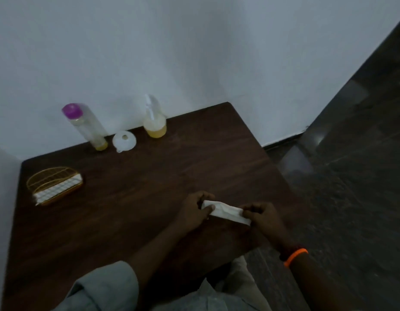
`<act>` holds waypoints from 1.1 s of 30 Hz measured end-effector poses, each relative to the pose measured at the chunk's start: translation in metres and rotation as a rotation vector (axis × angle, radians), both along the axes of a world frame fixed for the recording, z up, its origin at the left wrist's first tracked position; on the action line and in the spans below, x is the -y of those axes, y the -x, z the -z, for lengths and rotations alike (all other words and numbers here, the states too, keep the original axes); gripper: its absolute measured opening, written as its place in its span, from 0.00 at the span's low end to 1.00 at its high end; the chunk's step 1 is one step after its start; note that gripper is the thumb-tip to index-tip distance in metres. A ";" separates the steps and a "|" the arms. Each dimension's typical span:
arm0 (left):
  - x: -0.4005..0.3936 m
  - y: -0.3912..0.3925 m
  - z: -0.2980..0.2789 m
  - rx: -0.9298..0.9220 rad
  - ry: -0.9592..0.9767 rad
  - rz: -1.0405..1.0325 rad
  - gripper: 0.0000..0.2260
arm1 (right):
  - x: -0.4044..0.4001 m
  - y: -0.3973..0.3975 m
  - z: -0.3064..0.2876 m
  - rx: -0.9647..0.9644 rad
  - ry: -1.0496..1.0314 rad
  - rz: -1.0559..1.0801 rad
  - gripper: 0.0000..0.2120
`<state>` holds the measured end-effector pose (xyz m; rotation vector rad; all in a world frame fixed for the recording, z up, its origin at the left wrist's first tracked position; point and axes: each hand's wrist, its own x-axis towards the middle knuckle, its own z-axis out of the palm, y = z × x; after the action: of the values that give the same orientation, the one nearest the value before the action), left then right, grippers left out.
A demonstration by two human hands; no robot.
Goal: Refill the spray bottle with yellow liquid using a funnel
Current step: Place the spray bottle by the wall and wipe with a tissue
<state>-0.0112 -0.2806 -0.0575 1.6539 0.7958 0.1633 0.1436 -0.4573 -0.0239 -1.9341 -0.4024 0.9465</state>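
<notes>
Napkin holder (54,185): gold wire rack at the left of the dark wooden worktop (131,198), with white napkins stacked in it.
Purple-capped bottle (84,126): tall and clear, standing at the back by the wall; a little yellow liquid sits at its bottom.
Funnel (124,141): white, lying on the worktop with its wide mouth up, between the two bottles, just beside the purple-capped one.
Spray bottle (154,118): clear, with a white trigger head fitted on top, standing at the back against the wall, right of the funnel; yellow liquid fills its lower part.
Left hand (194,209): near the front edge of the worktop, fingers curled, thumb and fingers pinching the left end of a folded white tissue (226,211).
Tissue: stretched as a narrow strip between the two hands, close above the worktop; whether it touches the surface I cannot tell.
Right hand (265,217): fingers curled, pinching the tissue's right end; an orange band (295,257) circles its wrist.
Sleeve (109,286): grey, on the left forearm, at the bottom of the view.
</notes>
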 end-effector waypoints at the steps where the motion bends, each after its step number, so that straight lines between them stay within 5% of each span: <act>1: 0.001 -0.020 0.002 -0.009 0.010 0.005 0.10 | 0.002 -0.018 0.002 0.003 0.005 0.016 0.05; 7: 0.010 -0.164 0.014 -0.108 0.048 0.027 0.08 | 0.011 -0.149 0.025 -0.032 0.019 0.128 0.06; 13: -0.004 -0.303 0.027 -0.295 -0.172 0.199 0.04 | 0.010 -0.272 0.058 -0.031 0.028 0.188 0.06; 16: -0.026 -0.356 0.039 -0.374 -0.408 0.358 0.10 | -0.002 -0.321 0.075 -0.044 0.037 0.191 0.04; 19: -0.049 -0.404 0.054 -0.395 -0.366 0.363 0.10 | -0.026 -0.358 0.098 -0.075 0.032 0.212 0.06; 33: -0.139 -0.555 0.192 -0.861 -0.405 0.366 0.17 | -0.180 -0.438 0.319 -0.266 0.060 0.244 0.07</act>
<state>0.5441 -0.1413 -0.2492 2.2497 1.1120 -0.7379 0.5817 -0.2775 -0.3428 -1.8285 0.0158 1.0447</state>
